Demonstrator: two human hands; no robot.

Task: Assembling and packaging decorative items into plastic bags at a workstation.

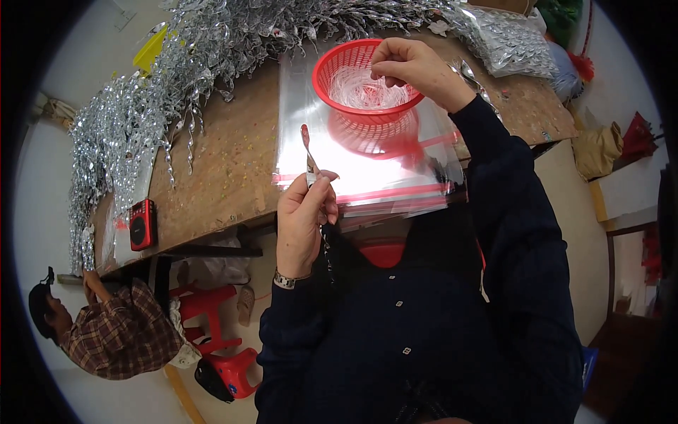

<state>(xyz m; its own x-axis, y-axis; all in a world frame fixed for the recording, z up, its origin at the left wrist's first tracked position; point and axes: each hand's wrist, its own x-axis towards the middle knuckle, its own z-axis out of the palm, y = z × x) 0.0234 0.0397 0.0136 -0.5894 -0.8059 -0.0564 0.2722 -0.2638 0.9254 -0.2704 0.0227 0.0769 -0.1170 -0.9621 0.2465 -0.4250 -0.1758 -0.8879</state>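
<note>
My left hand (300, 222) pinches a twisted silver foil strand (310, 159) between thumb and fingers. Its flat, reddish-looking end sticks up above the fingertips, and the twisted tail hangs below the hand. Over the right rim of a red plastic mesh basket (374, 112), my right hand (422, 71) is closed, thumb against fingers. Whatever it may hold is too fine to make out. A tangle of thin, whitish clear loops (360, 86) fills the basket, which stands on clear plastic bags (300, 92) with pink-red edge strips.
Heaps of silver foil strands (233, 42) line the back and left of the brown table (219, 152). A red radio-like device (143, 225) stands at the left edge. Another person (127, 328) works at far left, near red stools (212, 318). Bagged foil (508, 42) lies back right.
</note>
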